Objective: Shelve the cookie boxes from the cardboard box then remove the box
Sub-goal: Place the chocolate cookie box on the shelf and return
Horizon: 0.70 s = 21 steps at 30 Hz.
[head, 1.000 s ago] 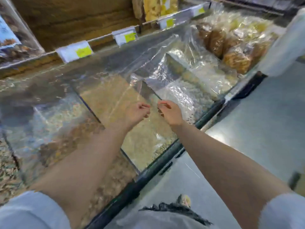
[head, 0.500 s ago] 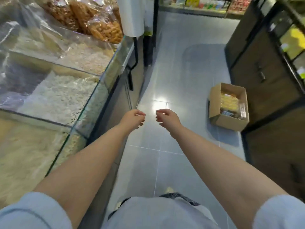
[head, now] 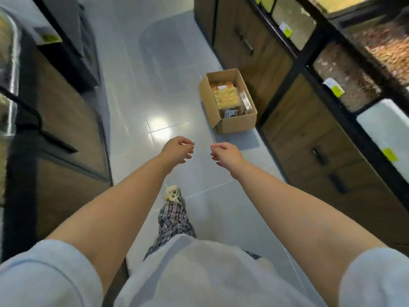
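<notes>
An open brown cardboard box (head: 240, 124) stands on the grey tiled floor against the right-hand cabinets. Inside it lie clear plastic cookie boxes (head: 228, 97) with yellow and orange contents. Both my arms reach forward over the aisle. My left hand (head: 177, 150) hovers empty, fingers loosely curled and apart, well short of the cardboard box. My right hand (head: 225, 154) is also empty with slightly curled fingers, just below and in front of the cardboard box, not touching it.
Wooden cabinets with black handles (head: 318, 155) and bulk bins with yellow price tags (head: 336, 89) line the right side. A dark counter base with glass bins (head: 66, 111) lines the left. My foot in a patterned shoe (head: 173, 193) is on the floor between them.
My view has swung from the glass bulk bins on the left to the aisle. Both hands left the plastic cover and the cardboard box has come nearer and more central.
</notes>
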Motion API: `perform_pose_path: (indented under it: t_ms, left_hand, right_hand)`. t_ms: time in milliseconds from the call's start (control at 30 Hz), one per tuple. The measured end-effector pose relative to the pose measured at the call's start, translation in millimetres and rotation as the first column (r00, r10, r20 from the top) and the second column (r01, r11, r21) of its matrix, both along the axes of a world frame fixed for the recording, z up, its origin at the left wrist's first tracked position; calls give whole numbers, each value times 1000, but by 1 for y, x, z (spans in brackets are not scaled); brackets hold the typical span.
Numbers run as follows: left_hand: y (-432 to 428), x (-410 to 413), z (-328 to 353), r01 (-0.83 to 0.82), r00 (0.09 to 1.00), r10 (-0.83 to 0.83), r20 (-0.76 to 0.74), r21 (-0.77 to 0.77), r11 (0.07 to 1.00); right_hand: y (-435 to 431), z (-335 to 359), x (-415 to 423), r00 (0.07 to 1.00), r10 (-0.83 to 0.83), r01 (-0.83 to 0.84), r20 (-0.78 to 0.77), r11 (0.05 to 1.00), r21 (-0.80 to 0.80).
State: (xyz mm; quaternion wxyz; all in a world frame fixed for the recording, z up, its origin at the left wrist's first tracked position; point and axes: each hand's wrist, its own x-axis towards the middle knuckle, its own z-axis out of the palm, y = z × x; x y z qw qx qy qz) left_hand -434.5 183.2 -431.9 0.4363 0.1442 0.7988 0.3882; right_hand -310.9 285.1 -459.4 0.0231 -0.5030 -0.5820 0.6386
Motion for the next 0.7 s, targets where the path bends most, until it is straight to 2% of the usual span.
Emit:
perform_pose_path:
  t_ms: [267,467,700]
  left_hand:
    - [141,-86,-18,253,967,-254,-12,-44,966]
    - [235,-146,-26,385,922,-386,4,-80,919]
    - [331,-186,-44,440,898,-439,34,-131,889]
  right_hand:
    - [109,-19,-59,978,-199,200,56,980,-15]
    - [181,-25,-107,947,-301,304,109,953,-11]
    - [272,-40,-133,929,-345,353,136,935,-42]
